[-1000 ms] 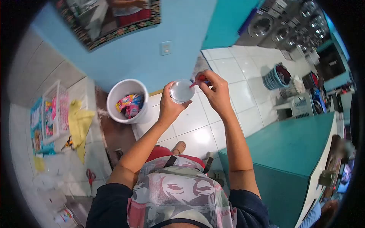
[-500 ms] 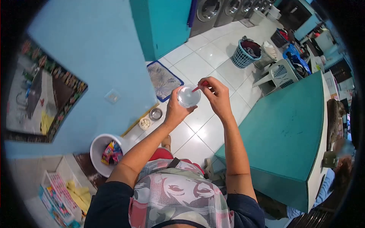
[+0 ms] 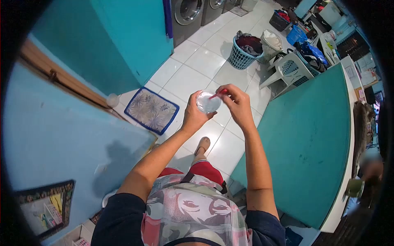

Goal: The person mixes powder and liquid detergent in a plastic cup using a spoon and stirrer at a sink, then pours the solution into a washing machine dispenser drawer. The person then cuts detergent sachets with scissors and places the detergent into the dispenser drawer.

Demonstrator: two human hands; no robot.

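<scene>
A clear, round cup or small tub is held in front of my chest, its opening facing up toward me. My left hand wraps around its left and lower side. On the other side, my right hand pinches a red-handled spoon or stirrer. The red piece slants down over the rim, with its tip inside the cup. Whitish, translucent contents show in the cup, but I cannot tell what they are.
A teal counter runs along my right. A floor mat lies ahead to the left, beside a teal partition. Further off are a full laundry basket, a white plastic chair and front-loading washers. A mirror hangs low left.
I have stepped forward and my view has turned: the mat looks nearer, while mirror and bin slide down and back. Both hands keep their hold, the red piece still in the cup.
</scene>
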